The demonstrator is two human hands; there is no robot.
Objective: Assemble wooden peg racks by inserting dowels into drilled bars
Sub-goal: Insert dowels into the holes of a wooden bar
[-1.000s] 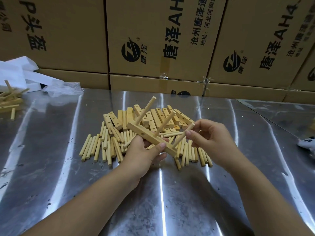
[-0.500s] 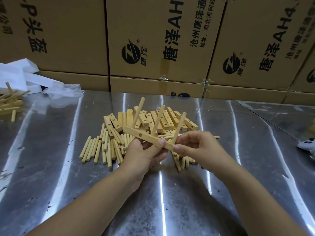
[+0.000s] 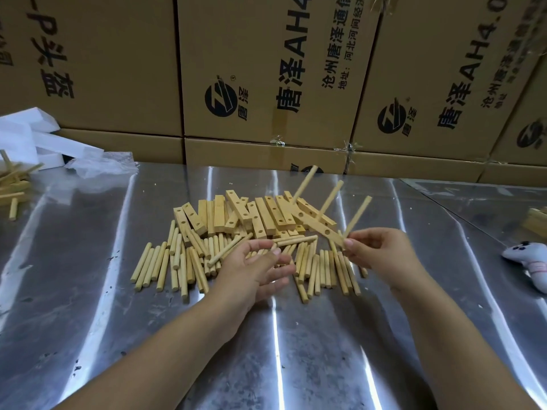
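Left hand [image 3: 258,269] released rack [image 3: 314,222], hovering over loose dowels [image 3: 165,261].

Arms: left forearm [image 3: 177,350] and right forearm [image 3: 444,335] bare along whole visible length. Left grip [image 3: 254,270], right grip [image 3: 381,255]: bare hands, nails short, plain.

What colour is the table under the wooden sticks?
Shiny silver-grey metal; the table shows best in the head view.

Tilted rack bar [image 3: 314,224], three inserted dowels [image 3: 331,196] angled up; loose dowels [image 3: 177,261], drilled bars [image 3: 236,211] heaped below.
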